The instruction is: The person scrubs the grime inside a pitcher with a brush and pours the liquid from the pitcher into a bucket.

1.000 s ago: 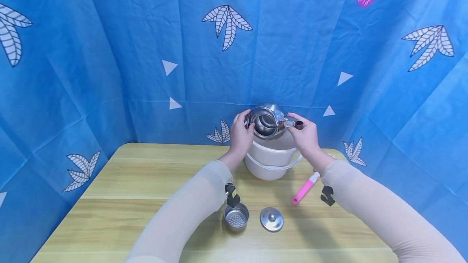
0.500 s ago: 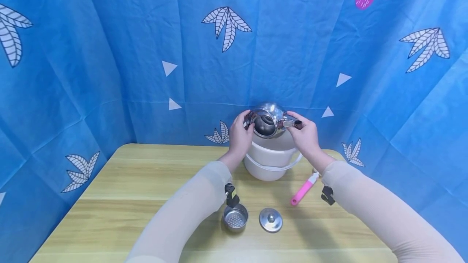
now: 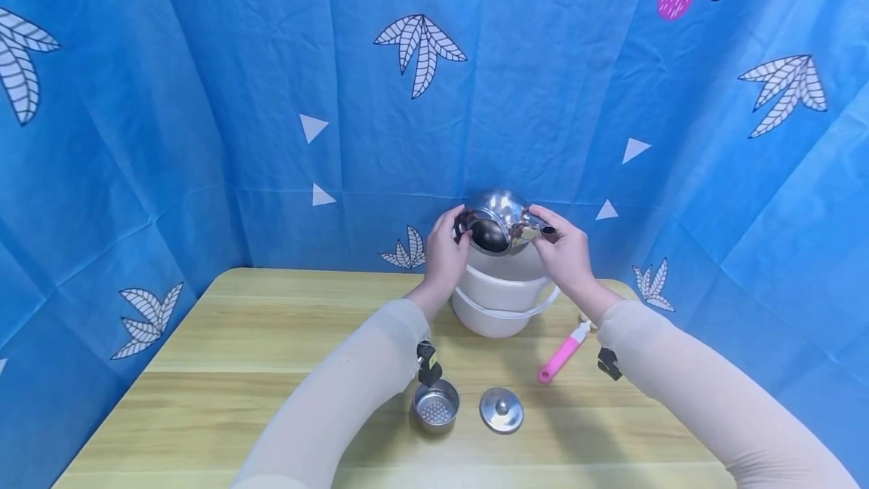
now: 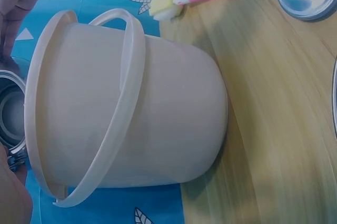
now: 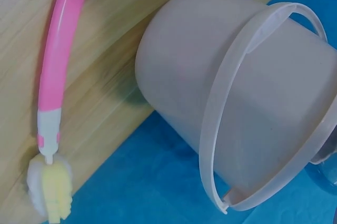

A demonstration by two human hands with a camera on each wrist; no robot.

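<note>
In the head view a shiny steel teapot (image 3: 504,208) without a lid is held tilted over a white bucket (image 3: 492,291), its open mouth turned down and toward me. My left hand (image 3: 444,253) grips it at the left, by a dark handle that the fingers partly hide. At the spout side my right hand (image 3: 565,253) holds it between thumb and fingers, and the spout tip pokes out beside the thumb. The left wrist view catches the teapot's round rim (image 4: 21,84) close to the bucket's edge (image 4: 32,103). The bucket's inside is mostly hidden.
On the wooden table (image 3: 285,338) stand a steel strainer cup (image 3: 437,407) with a perforated bottom and, to its right, a round knobbed lid (image 3: 502,410). A pink-handled sponge brush (image 5: 58,61) lies right of the bucket. Blue curtain (image 3: 271,134) hangs behind and at both sides.
The teapot has tipped further over the bucket, so its mouth faces lower and more of its rounded body shows. Both hands keep their hold at nearly the same place.
</note>
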